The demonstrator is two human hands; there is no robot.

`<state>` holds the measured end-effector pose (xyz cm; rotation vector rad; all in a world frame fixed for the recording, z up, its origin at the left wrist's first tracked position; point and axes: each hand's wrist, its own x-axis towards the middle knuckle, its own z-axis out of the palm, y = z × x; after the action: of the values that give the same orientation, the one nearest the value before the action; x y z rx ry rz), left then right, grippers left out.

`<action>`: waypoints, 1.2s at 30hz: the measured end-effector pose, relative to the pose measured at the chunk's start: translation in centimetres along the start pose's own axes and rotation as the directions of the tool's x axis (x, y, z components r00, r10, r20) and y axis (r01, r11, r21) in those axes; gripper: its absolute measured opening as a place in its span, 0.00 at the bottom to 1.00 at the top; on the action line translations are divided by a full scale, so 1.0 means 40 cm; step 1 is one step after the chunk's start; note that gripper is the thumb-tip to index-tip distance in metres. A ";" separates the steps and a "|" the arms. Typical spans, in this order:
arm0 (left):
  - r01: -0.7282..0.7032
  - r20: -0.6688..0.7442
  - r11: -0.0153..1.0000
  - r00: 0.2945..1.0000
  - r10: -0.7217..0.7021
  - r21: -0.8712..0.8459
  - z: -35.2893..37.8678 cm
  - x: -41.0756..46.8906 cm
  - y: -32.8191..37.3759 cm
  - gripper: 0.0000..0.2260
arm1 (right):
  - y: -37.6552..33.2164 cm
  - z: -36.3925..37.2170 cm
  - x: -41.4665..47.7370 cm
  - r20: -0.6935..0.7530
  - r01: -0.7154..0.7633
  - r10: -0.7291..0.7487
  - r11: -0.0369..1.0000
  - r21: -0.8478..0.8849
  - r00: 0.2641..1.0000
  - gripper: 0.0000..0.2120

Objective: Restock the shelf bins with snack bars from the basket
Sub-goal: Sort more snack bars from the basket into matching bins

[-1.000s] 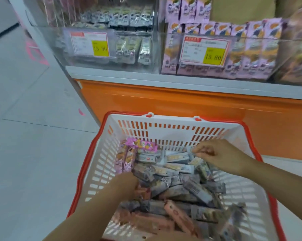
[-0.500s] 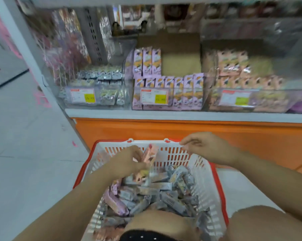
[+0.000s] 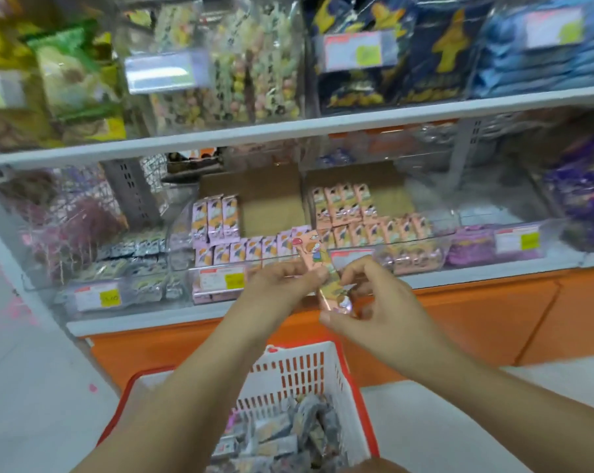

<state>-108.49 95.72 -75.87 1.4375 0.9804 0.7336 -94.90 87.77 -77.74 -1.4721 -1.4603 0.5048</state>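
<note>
My left hand [image 3: 282, 285] pinches a long pink snack bar [image 3: 317, 261], held upright in front of the lower shelf bins. My right hand [image 3: 374, 302] is beside it, fingers curled round the bar's lower end. Below my arms stands the white basket with a red rim [image 3: 299, 370], holding several grey-wrapped bars [image 3: 288, 435]. Behind the raised bar, a clear bin of purple boxes [image 3: 234, 247] sits left of a clear bin of pink boxes [image 3: 374, 227].
An orange shelf base [image 3: 476, 315] runs under the bins. A bin of silver packs [image 3: 131, 264] is at left, purple packs [image 3: 469, 247] at right. The upper shelf [image 3: 288, 131] carries bagged snacks. Pale floor tiles [image 3: 32, 387] lie to the left.
Both hands have risen out of the basket toward the shelf; the left hand carries a pink bar up and the right hand has joined it. My view has tilted up.
</note>
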 end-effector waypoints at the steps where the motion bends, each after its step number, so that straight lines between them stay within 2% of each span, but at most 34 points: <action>1: -0.018 -0.024 1.000 1.000 0.018 0.004 0.027 0.008 0.006 0.05 | 0.004 -0.020 0.004 -0.030 0.019 -0.018 1.000 0.007 0.999 0.16; 3: -0.062 -0.067 0.997 0.996 0.064 0.035 0.070 0.028 0.017 0.05 | 0.023 -0.058 0.017 -0.062 0.040 -0.039 0.999 0.018 0.997 0.13; 5: -0.115 -0.051 0.990 0.992 0.119 0.081 0.102 0.049 0.026 0.06 | 0.049 -0.088 0.036 -0.080 0.042 -0.039 0.998 0.043 0.996 0.11; 7: -0.181 -0.061 0.959 0.978 0.199 0.217 0.117 0.083 0.027 0.11 | 0.079 -0.117 0.068 -0.131 0.043 -0.039 0.999 0.029 0.991 0.10; 8: -0.214 -0.090 0.910 0.961 0.261 0.355 0.116 0.108 0.023 0.12 | 0.094 -0.133 0.089 -0.157 0.032 -0.030 0.999 0.010 0.987 0.10; 10: -0.246 -0.119 0.720 0.901 0.416 0.649 0.108 0.161 0.016 0.14 | 0.118 -0.162 0.143 -0.203 0.000 -0.009 0.999 -0.044 0.979 0.12; 12: -0.216 -0.098 0.537 0.863 0.495 0.815 0.091 0.218 0.010 0.16 | 0.139 -0.183 0.214 -0.250 -0.037 0.005 0.992 -0.123 0.968 0.12; 19: -0.081 -0.033 0.265 0.917 0.398 0.961 0.058 0.356 -0.028 0.24 | 0.236 -0.200 0.450 -0.340 -0.225 0.104 0.913 -0.341 0.935 0.06; 23: -0.072 -0.050 0.268 0.905 0.423 0.961 0.072 0.369 -0.066 0.25 | 0.279 -0.200 0.519 -0.381 -0.303 0.171 0.898 -0.319 0.909 0.05; 27: -0.061 -0.070 0.270 0.891 0.448 0.961 0.075 0.374 -0.071 0.26 | 0.308 -0.175 0.547 -0.242 -0.311 0.233 0.880 -0.360 0.942 0.02; 28: -0.063 -0.070 0.273 0.890 0.450 0.960 0.074 0.375 -0.073 0.26 | 0.309 -0.170 0.543 -0.195 -0.304 0.245 0.870 -0.387 0.950 0.04; 30: -0.066 -0.067 0.268 0.887 0.457 0.961 0.072 0.375 -0.076 0.26 | 0.310 -0.168 0.531 -0.137 -0.286 0.251 0.840 -0.461 0.958 0.14; 33: -0.072 -0.069 0.273 0.878 0.473 0.959 0.071 0.377 -0.081 0.26 | 0.299 -0.166 0.495 -0.108 -0.169 0.130 0.791 -0.588 0.986 0.20; 34: -0.075 -0.070 0.277 0.874 0.481 0.958 0.071 0.378 -0.081 0.26 | 0.299 -0.164 0.486 -0.067 -0.103 0.078 0.763 -0.638 0.995 0.19; 36: -0.079 -0.068 0.276 0.873 0.484 0.958 0.073 0.380 -0.083 0.26 | 0.296 -0.157 0.471 0.054 -0.010 0.072 0.688 -0.726 0.996 0.19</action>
<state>-99.60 107.73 -81.07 2.6788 1.6011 0.6987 -79.81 105.26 -78.58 -2.1238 -1.8037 -0.0331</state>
